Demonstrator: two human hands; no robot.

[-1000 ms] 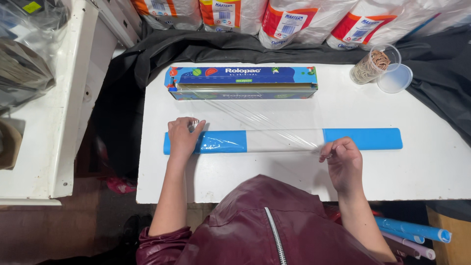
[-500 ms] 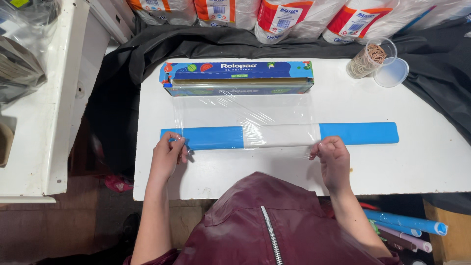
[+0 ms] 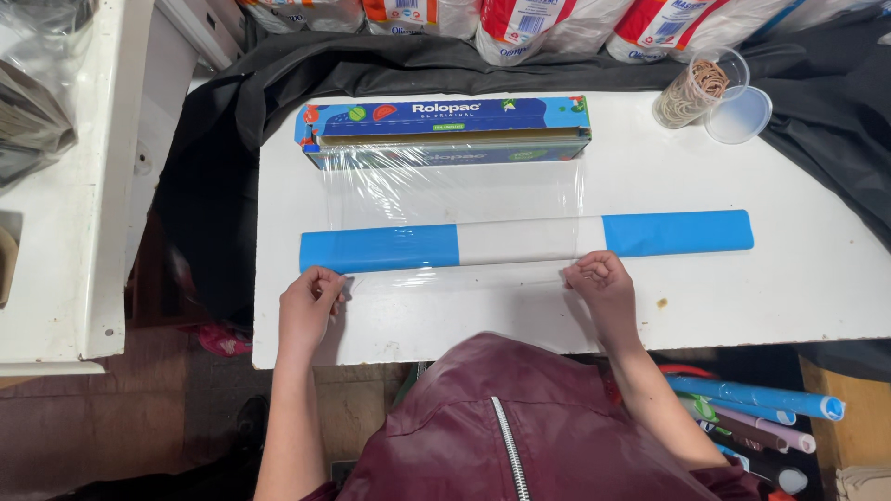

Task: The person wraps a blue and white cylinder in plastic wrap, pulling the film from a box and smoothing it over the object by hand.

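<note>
A long blue roll with a white middle band [image 3: 520, 240] lies across the white table [image 3: 789, 297]. A sheet of clear cling film [image 3: 455, 199] stretches from the blue dispenser box [image 3: 445, 132] at the back, over the roll, toward me. My left hand [image 3: 308, 304] pinches the film's near left corner just below the roll's left end. My right hand [image 3: 599, 278] pinches the near right corner, in front of the white band's right end. Both hands hold the film taut over the table.
A clear jar of rubber bands [image 3: 694, 88] and its lid [image 3: 738, 115] stand at the table's back right. Packaged rolls [image 3: 548, 23] line the far edge on black cloth. A white shelf [image 3: 74, 186] is on the left. Several rolled tubes [image 3: 761, 399] lie lower right.
Both hands have drawn the film's near edge toward me, past the blue roll, so more film is out of the box and covers the roll.
</note>
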